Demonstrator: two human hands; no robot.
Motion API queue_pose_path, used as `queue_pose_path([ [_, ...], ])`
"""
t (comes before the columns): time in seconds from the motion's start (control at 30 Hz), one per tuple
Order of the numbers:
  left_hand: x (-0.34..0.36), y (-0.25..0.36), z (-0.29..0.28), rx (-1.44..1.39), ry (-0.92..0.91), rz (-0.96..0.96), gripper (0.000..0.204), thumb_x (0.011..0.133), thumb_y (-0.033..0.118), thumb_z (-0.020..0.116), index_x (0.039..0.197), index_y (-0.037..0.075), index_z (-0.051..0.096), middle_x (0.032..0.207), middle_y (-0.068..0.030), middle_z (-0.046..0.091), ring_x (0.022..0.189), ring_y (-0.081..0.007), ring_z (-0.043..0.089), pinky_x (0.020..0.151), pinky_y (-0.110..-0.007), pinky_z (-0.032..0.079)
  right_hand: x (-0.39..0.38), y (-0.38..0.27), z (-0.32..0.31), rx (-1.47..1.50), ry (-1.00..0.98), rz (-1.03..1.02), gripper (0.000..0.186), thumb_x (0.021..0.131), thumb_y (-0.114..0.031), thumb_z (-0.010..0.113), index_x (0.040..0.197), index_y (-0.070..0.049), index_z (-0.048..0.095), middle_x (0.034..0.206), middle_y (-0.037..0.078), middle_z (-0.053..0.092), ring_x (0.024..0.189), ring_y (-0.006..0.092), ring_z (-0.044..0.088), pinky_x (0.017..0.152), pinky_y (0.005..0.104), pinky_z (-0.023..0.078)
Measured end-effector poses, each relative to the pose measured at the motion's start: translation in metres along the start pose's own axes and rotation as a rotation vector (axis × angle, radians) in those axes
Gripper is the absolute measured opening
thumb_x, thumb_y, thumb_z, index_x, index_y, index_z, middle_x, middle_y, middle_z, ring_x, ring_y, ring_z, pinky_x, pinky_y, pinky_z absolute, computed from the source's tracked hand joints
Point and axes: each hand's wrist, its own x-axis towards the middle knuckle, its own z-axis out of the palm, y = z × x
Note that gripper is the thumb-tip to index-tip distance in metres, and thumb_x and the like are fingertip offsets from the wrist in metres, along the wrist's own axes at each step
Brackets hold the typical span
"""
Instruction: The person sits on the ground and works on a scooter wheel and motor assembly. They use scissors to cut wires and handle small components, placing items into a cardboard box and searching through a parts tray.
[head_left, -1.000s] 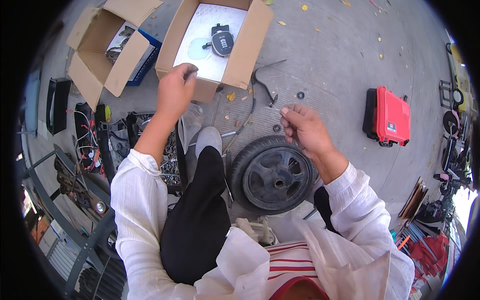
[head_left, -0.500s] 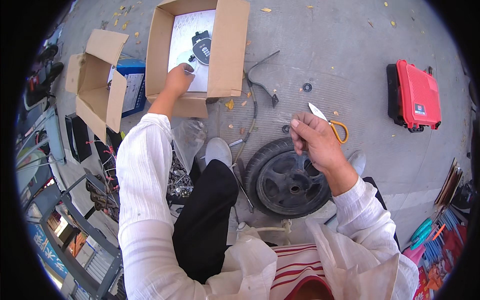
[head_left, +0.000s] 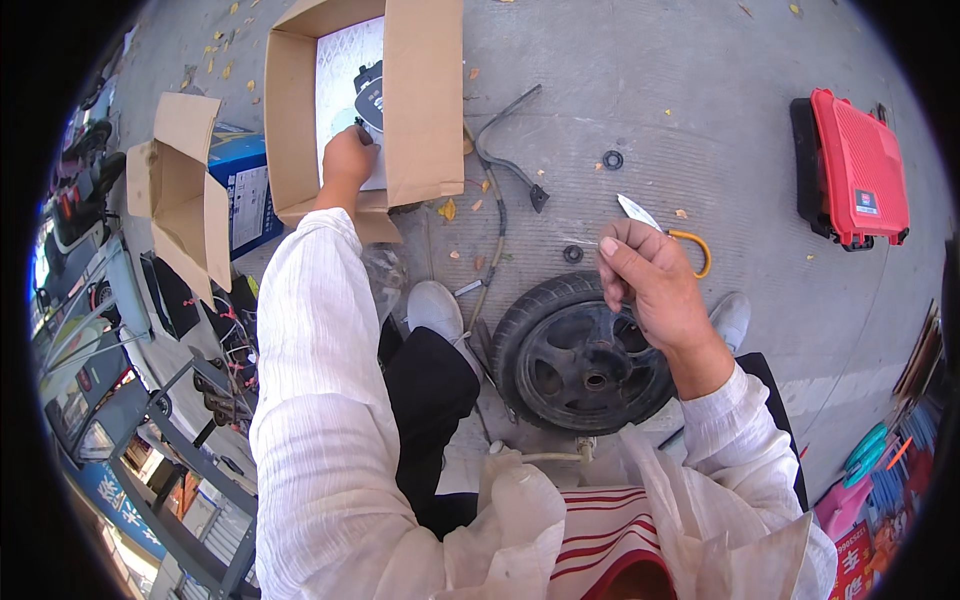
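My left hand [head_left: 349, 163] reaches into the tall cardboard box [head_left: 425, 100], its fingers closed at a small black part [head_left: 360, 124]. Just beyond the fingertips, a dark rounded device [head_left: 371, 98] lies on the white sheet [head_left: 338, 70] in the box; the flap hides some of it. Over the wheel's far edge, my right hand [head_left: 650, 280] hovers with fingers curled and thumb against them; whatever they pinch, if anything, is too small to tell. Behind it lie orange-handled scissors [head_left: 637, 209], partly covered by the hand. The black wheel with tyre [head_left: 530, 330] lies flat between my feet.
Left of the tall box stand a smaller open carton [head_left: 185, 190] and a blue box [head_left: 250, 200]. A bent cable [head_left: 500, 200] and black rings [head_left: 612, 160] lie on the ground. A red case [head_left: 862, 165] sits at far right. Metal frames [head_left: 190, 440] crowd the left side.
My left hand has moved onto the small black part, and its fingers have closed there. The right hand keeps its curled shape above the wheel. The whole view has shifted slightly.
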Motion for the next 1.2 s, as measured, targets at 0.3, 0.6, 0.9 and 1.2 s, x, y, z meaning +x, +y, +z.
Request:
queue_pose_path([
  [0.3, -0.008, 0.023, -0.005, 0.129, -0.007, -0.100, 0.021, 0.080, 0.020, 0.061, 0.096, 0.010, 0.070, 0.102, -0.0159, 0.068, 0.095, -0.0335, 0.065, 0.082, -0.041, 0.052, 0.004, -0.003, 0.002, -0.029, -0.029, -0.015, 0.017, 0.094, -0.019, 0.054, 0.087, -0.004, 0.056, 0.069, -0.002, 0.051, 0.056, 0.0049, 0.046, 0.049, 0.0204, 0.039],
  [0.6, -0.007, 0.027, -0.011, 0.102, -0.009, -0.066, 0.023, 0.078, 0.020, 0.060, 0.096, 0.009, 0.069, 0.103, -0.0145, 0.068, 0.095, -0.0335, 0.065, 0.081, -0.041, 0.051, -0.002, -0.011, 0.001, -0.053, 0.000, -0.042, 0.017, 0.094, -0.018, 0.054, 0.085, -0.003, 0.055, 0.069, -0.002, 0.051, 0.056, 0.0047, 0.045, 0.050, 0.0201, 0.038],
  [0.9, -0.050, 0.031, -0.099, -0.981, 0.120, -0.146, 0.015, 0.079, 0.013, 0.063, 0.089, 0.003, 0.060, 0.079, -0.0100, 0.064, 0.072, -0.0189, 0.062, 0.068, -0.033, 0.053, -0.053, -0.056, 0.027, -0.527, 0.108, -0.381, 0.014, 0.094, -0.016, 0.056, 0.090, -0.003, 0.056, 0.072, 0.000, 0.053, 0.061, 0.0065, 0.049, 0.054, 0.0231, 0.041],
  [1.2, -0.369, 0.164, -0.336, -1.282, -0.503, 0.552, 0.010, 0.085, 0.009, 0.063, 0.094, 0.004, 0.060, 0.096, -0.0070, 0.066, 0.091, -0.0152, 0.062, 0.087, -0.028, 0.047, -0.241, -0.127, 0.110, -1.429, 0.068, -1.271, 0.010, 0.083, -0.013, 0.062, 0.090, -0.007, 0.057, 0.083, 0.011, 0.062, 0.080, 0.0308, 0.061, 0.063, 0.0411, 0.048],
])
